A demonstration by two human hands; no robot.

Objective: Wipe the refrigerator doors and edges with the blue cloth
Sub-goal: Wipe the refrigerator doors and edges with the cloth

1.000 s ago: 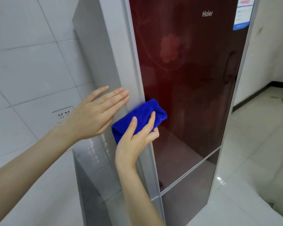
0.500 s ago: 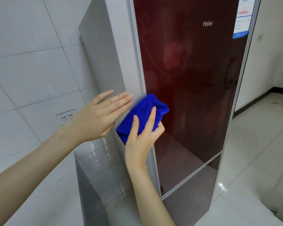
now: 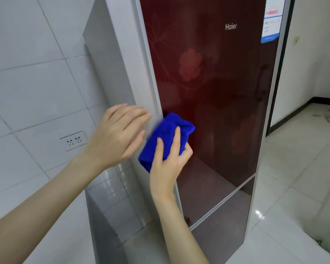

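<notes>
A tall refrigerator with a glossy dark red upper door (image 3: 213, 77) and a silver side panel (image 3: 118, 73) fills the middle of the view. My right hand (image 3: 168, 161) grips a bunched blue cloth (image 3: 168, 134) and presses it on the door's silver left edge (image 3: 154, 88), at about mid height. My left hand (image 3: 118, 134) lies flat with straight fingers on the side panel, just left of the cloth. A lower door (image 3: 223, 231) starts below a silver seam.
A white tiled wall (image 3: 31, 88) with a double socket (image 3: 73, 140) stands left of the refrigerator. Glossy white floor tiles (image 3: 293, 187) spread to the right. A blue and white label (image 3: 271, 21) sticks on the door's top right corner.
My right hand has slid the blue cloth a little up the door's left edge. My left hand has shifted slightly along the side panel, its fingers still flat.
</notes>
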